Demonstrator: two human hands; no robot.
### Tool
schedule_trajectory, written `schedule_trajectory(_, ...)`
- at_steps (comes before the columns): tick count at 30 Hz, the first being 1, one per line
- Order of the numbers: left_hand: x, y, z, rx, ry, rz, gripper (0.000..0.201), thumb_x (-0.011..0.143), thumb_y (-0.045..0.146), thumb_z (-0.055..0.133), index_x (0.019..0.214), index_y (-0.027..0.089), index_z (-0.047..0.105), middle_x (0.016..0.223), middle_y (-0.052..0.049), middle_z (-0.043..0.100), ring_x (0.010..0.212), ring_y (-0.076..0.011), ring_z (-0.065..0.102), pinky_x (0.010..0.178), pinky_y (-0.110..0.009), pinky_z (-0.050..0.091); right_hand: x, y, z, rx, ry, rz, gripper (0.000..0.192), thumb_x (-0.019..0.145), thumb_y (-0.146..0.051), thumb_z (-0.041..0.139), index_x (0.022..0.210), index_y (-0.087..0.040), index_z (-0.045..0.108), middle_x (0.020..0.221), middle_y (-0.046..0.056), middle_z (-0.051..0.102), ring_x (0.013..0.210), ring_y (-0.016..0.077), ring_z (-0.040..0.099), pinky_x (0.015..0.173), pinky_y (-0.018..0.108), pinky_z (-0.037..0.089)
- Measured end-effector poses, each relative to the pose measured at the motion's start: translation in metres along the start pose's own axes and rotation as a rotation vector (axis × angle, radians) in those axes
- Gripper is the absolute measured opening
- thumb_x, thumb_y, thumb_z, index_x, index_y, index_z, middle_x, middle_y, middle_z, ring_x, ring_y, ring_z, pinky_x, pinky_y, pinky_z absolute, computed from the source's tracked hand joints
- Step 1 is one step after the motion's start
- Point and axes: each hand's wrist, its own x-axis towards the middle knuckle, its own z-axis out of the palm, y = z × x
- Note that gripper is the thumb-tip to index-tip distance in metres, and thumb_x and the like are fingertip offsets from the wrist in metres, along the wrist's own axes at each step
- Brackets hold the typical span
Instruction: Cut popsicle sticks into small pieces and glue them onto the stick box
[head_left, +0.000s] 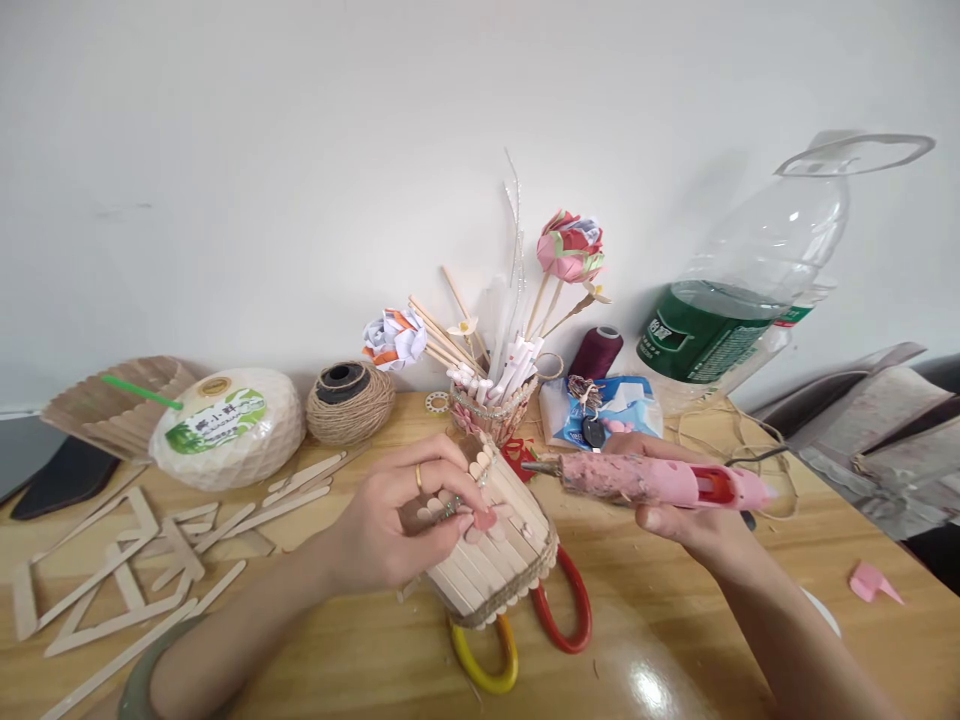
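My left hand [412, 510], a ring on one finger, is closed with its fingertips on a small pink flower [481, 525]. That flower lies against the flat face of a small craft-stick basket [487, 575] edged with twine and rounded scalloped tips. My palm hides part of the basket's left side. My right hand [701, 525] is wrapped round a pink hot glue gun [637, 480]. The gun's worn metal nozzle points left, just right of the basket and apart from it. Scissors [562, 610] with one red and one yellow handle loop lie partly under the basket.
Loose craft sticks [135, 570] cover the table's left side. Along the wall stand a wrapped coconut [229, 430], a twine spool [349, 405], a pot [495, 410] of paper flowers and a large plastic bottle [720, 320]. A pink scrap [874, 582] lies at right.
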Motion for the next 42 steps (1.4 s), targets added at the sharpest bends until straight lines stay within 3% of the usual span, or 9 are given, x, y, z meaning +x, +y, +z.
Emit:
schedule_trajectory(8, 0.0005, 0.0026, -0.0005, -0.072, 0.002, -0.166, 0.017, 0.078, 0.003, 0.05, 0.083, 0.018, 0.058, 0.078, -0.001, 0.058, 0.071, -0.0115, 0.054, 0.063, -0.023, 0.042, -0.002, 0.0044, 0.0005, 0.035, 0.002, 0.031, 0.041, 0.073, -0.063, 0.061, 0.077, -0.022, 0.062, 0.066, 0.0, 0.056, 0.061, 0.0171, 0.051, 0.055, 0.03, 0.04)
schedule_trajectory(15, -0.0023, 0.0003, -0.0006, -0.136, -0.006, -0.178, 0.016, 0.078, 0.005, 0.047, 0.084, 0.018, 0.056, 0.081, -0.001, 0.054, 0.072, -0.0121, 0.053, 0.065, -0.024, 0.043, -0.0035, 0.007, 0.0004, -0.007, 0.002, 0.032, 0.045, 0.074, -0.066, 0.057, 0.077, -0.022, 0.065, 0.072, 0.003, 0.062, 0.069, 0.0206, 0.056, 0.062, 0.034, 0.041)
schedule_trajectory(30, 0.0017, 0.0035, -0.0005, -0.189, -0.044, -0.164, 0.013, 0.081, 0.005, 0.047, 0.081, 0.017, 0.053, 0.077, -0.001, 0.053, 0.07, -0.0114, 0.051, 0.065, -0.023, 0.045, -0.0007, 0.001, -0.0004, 0.008, -0.022, 0.03, 0.04, 0.073, -0.061, 0.062, 0.076, -0.021, 0.063, 0.065, 0.002, 0.057, 0.06, 0.0176, 0.052, 0.049, 0.029, 0.04)
schedule_trajectory(37, -0.0026, 0.0014, -0.0002, -0.19, -0.057, -0.22, 0.008, 0.081, 0.01, 0.047, 0.08, 0.018, 0.05, 0.08, -0.002, 0.048, 0.07, -0.013, 0.049, 0.068, -0.029, 0.048, 0.0012, -0.0018, 0.002, -0.044, 0.025, -0.013, 0.042, 0.073, -0.063, 0.06, 0.072, -0.021, 0.063, 0.062, 0.002, 0.057, 0.058, 0.0181, 0.052, 0.054, 0.032, 0.041)
schedule_trajectory(42, -0.0037, 0.0003, 0.0009, -0.221, -0.066, -0.217, 0.014, 0.078, 0.005, 0.047, 0.081, 0.018, 0.049, 0.081, -0.001, 0.047, 0.068, -0.0116, 0.05, 0.067, -0.027, 0.046, 0.0001, 0.0004, 0.0002, -0.008, -0.011, 0.01, 0.037, 0.074, -0.059, 0.062, 0.074, -0.022, 0.062, 0.064, 0.001, 0.057, 0.059, 0.0181, 0.052, 0.051, 0.03, 0.041)
